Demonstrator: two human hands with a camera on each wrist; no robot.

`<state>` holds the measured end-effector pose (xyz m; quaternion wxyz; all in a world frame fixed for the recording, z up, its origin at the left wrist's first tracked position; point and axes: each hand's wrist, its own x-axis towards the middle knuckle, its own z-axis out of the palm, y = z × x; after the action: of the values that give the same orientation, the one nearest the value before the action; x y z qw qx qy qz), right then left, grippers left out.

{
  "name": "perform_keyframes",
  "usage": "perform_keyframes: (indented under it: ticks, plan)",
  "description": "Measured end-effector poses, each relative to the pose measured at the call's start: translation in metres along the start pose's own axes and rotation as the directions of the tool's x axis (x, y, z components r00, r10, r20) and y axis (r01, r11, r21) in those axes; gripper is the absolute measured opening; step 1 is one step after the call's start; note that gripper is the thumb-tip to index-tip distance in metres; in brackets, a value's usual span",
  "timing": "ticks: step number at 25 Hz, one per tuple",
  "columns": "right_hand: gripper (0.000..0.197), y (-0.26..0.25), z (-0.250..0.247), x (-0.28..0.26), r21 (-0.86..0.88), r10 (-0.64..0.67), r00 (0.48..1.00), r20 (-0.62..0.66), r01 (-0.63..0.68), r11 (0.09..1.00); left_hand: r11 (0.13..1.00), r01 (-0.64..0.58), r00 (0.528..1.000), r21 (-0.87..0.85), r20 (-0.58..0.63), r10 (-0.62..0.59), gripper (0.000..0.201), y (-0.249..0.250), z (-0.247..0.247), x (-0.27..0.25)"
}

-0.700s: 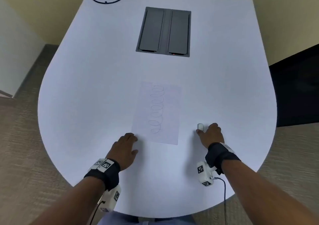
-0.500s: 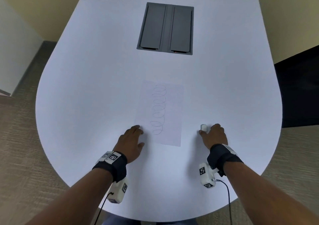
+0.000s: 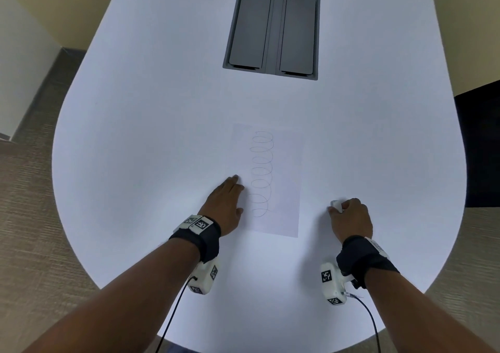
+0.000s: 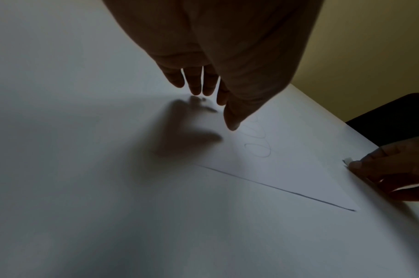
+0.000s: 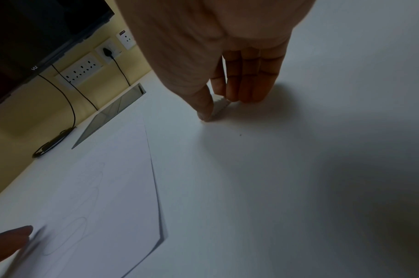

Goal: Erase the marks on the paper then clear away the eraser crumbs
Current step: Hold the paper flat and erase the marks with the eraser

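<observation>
A right hand (image 3: 350,217) pinches a small white block eraser (image 3: 336,206) on the rounded white table (image 3: 135,136), just right of a white paper sheet (image 3: 286,190); the flat-fingered left hand (image 3: 226,202) steadies its edge. Pencilled loops (image 3: 261,171) remain unerased; next, likely, carrying the eraser onto them.

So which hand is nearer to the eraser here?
Right. The right hand pinches the eraser on the table, right of the paper. The left hand lies flat at the paper's left edge, across the sheet from it.
</observation>
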<state>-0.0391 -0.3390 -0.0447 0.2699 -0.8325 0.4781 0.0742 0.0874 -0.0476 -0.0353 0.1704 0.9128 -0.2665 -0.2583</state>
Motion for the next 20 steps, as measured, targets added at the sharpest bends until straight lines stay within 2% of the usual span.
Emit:
perform_keyframes:
  ticks: [7, 13, 17, 20]
  plan:
    - [0.024, -0.013, 0.000, -0.005, 0.078, -0.014, 0.998, -0.067, 0.020, 0.997, 0.995, -0.030, 0.997, 0.095, 0.074, 0.023, 0.075, -0.010, 0.004, -0.001]
    - [0.024, -0.042, 0.002, -0.008, 0.210, -0.107, 0.994, -0.019, 0.109, 0.972, 0.982, -0.078, 0.992, 0.174, 0.110, 0.059, 0.081, 0.001, 0.009, -0.021]
    - [0.022, -0.063, 0.012, -0.011, 0.308, -0.221, 0.975, 0.007, 0.208, 0.928, 0.986, -0.121, 0.983, 0.113, 0.154, 0.103, 0.075, 0.006, 0.016, -0.028]
    - [0.018, -0.075, 0.023, -0.012, 0.382, -0.269, 0.962, 0.051, 0.230, 0.895, 0.994, -0.106, 0.989, 0.016, 0.106, 0.104, 0.067, 0.006, 0.011, -0.017]
